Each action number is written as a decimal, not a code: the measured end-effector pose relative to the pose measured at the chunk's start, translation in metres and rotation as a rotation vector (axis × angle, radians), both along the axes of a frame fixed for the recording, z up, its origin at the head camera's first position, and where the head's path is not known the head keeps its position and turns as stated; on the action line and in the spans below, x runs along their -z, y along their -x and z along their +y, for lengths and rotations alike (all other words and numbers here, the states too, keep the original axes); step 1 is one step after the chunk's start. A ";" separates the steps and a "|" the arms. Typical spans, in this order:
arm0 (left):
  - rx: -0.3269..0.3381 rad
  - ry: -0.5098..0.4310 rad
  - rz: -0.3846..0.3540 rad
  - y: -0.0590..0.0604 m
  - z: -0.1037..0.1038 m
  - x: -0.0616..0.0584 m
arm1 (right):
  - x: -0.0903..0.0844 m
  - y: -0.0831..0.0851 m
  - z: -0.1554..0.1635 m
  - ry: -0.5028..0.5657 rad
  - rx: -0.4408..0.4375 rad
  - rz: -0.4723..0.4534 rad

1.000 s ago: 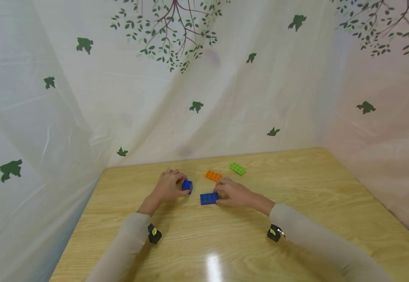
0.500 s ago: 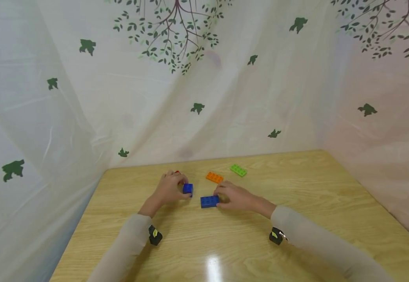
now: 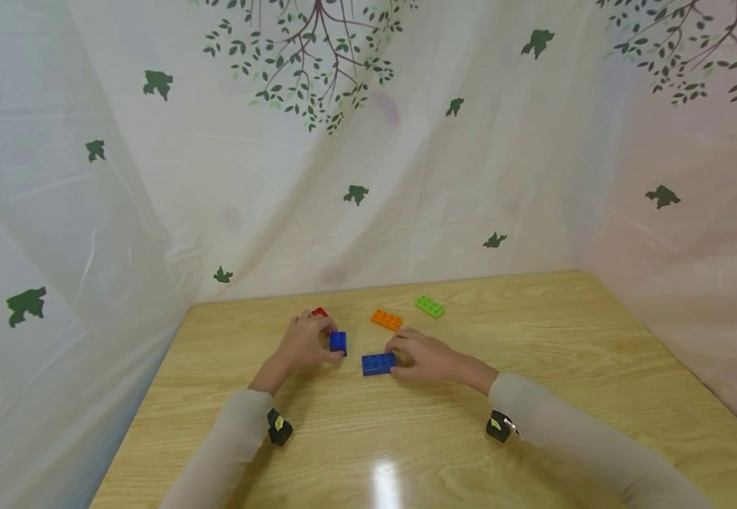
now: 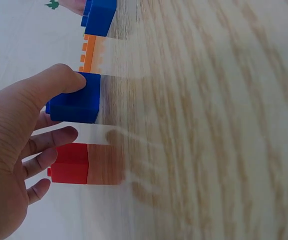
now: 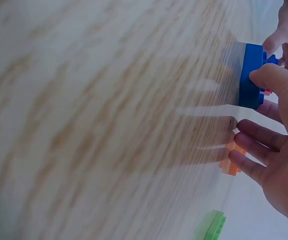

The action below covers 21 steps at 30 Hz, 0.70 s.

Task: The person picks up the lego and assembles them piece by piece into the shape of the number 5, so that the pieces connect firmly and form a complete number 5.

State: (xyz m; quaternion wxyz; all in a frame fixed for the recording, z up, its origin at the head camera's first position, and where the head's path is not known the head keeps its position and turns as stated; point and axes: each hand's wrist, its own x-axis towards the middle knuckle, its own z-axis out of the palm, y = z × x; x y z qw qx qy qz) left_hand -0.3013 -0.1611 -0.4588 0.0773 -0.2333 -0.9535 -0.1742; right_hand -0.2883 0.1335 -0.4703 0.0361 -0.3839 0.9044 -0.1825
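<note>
My left hand (image 3: 321, 340) pinches a small blue brick (image 3: 338, 342). In the left wrist view the thumb lies on that small blue brick (image 4: 74, 103) and the fingers sit behind it. It rests on the wooden table (image 3: 406, 438). A red brick (image 3: 320, 312) lies just beyond the left fingers, also seen as the red brick (image 4: 70, 163) by the fingertips. My right hand (image 3: 401, 355) holds the right end of a longer blue brick (image 3: 377, 363). The thumb presses on this longer blue brick (image 5: 251, 75).
An orange brick (image 3: 386, 320) and a green brick (image 3: 429, 306) lie farther back on the table. A white sheet printed with leaves (image 3: 368, 177) hangs close behind and on both sides. Black wrist cameras (image 3: 278, 427) sit under both sleeves.
The left hand has shifted slightly, and the red brick now shows beyond its fingers. The right hand and the longer blue brick have hardly moved.
</note>
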 end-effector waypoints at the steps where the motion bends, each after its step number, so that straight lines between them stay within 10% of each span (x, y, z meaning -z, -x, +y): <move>1: 0.000 -0.003 -0.001 0.000 0.000 0.000 | 0.000 0.000 0.000 0.000 0.002 -0.002; 21: -0.030 -0.066 -0.142 0.002 -0.003 0.006 | -0.001 0.003 0.000 0.043 -0.001 -0.079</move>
